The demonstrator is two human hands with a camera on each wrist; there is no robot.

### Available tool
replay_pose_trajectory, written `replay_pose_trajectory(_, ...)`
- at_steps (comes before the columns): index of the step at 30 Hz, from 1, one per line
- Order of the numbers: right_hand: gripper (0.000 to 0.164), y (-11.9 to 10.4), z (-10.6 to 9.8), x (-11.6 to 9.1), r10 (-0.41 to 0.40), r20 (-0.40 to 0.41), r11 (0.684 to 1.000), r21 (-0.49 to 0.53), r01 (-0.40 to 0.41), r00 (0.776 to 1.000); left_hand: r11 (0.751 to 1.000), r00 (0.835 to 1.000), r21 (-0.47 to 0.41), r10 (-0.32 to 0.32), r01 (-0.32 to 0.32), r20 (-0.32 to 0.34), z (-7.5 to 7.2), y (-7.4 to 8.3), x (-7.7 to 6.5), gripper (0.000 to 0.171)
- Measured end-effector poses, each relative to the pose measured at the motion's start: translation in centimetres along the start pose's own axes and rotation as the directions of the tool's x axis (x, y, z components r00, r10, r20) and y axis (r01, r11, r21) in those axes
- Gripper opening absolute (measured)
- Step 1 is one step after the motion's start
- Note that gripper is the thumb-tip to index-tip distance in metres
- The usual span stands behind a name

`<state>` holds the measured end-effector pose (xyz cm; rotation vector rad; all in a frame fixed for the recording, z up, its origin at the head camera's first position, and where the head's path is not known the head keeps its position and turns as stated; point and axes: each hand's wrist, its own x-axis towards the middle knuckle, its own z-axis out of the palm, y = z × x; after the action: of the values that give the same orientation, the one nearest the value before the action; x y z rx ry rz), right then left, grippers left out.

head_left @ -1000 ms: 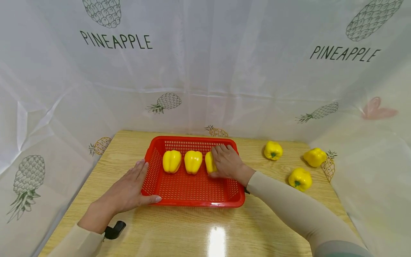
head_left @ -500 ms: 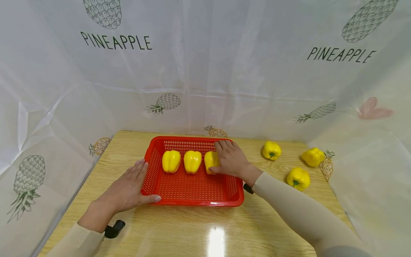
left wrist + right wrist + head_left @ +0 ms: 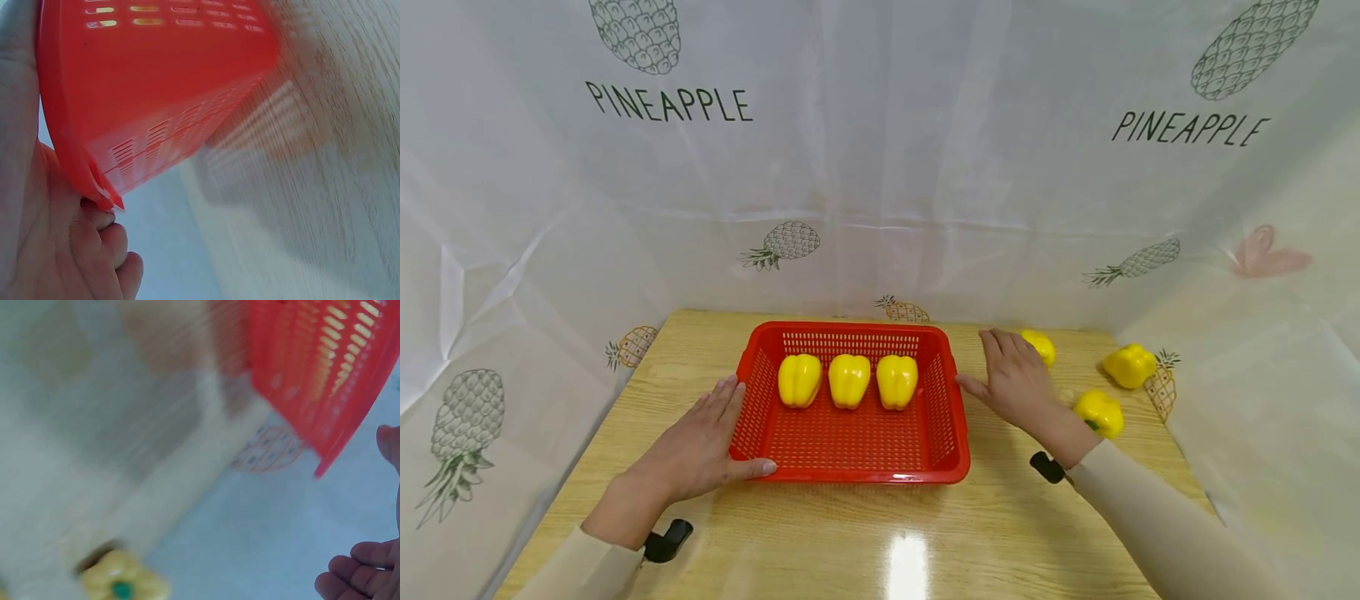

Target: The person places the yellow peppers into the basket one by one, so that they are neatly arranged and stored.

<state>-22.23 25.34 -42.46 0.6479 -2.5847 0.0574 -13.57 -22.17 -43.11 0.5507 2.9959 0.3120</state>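
Observation:
Three yellow bell peppers (image 3: 800, 381) (image 3: 850, 381) (image 3: 897, 382) lie in a row inside the red plastic basket (image 3: 850, 477). My left hand (image 3: 696, 442) rests against the basket's left front corner, its thumb along the front rim and its fingers extended along the left side. Nothing is in my right hand (image 3: 1018, 383), which is just right of the basket with its fingers spread. Its thumb tip is close to the basket's right rim. Beyond the fingers, another bell pepper (image 3: 1040, 347) is partly hidden by that hand; it shows with its green stem in the right wrist view.
Two more yellow bell peppers (image 3: 1130, 366) (image 3: 1099, 413) lie on the wooden table (image 3: 820, 542) at the right. A white curtain (image 3: 925, 167) printed with pineapples rises behind the table and at both sides.
My right hand has let go of the third bell pepper in the basket and moved right, out over the rim toward the peppers on the table. The left hand has stayed put.

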Motion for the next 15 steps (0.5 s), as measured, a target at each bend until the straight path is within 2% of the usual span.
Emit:
replay_pose_trajectory(4, 0.083, 2.6, -0.2, -3.1, 0.032, -0.056, 0.999, -0.01, -0.033, 0.998, 1.0, 1.0, -0.011, 0.002, -0.002, 0.004, 0.0, 0.0, 0.0, 0.135)
replay_pose_trajectory(8, 0.081, 5.3, -0.1, -5.9, 0.062, -0.067, 0.997, -0.037, -0.065, 0.996, 1.0, 1.0, -0.019, -0.003, 0.003, 0.015, 0.0, 0.0, 0.0, 0.135)
replay_pose_trajectory(11, 0.082, 7.2, -0.1, -7.6, 0.082, -0.064, 0.994, -0.067, -0.086, 0.995, 1.0, 1.0, -0.024, -0.01, 0.011, 0.021, -0.1, 0.0, 0.0, 0.135)
replay_pose_trajectory(15, 0.083, 9.2, -0.5, -9.6, 0.144, -0.024, 0.984, -0.104, -0.146, 0.989, 0.999, 1.0, -0.027, -0.016, 0.017, 0.027, -0.1, 0.1, 0.1, 0.136)
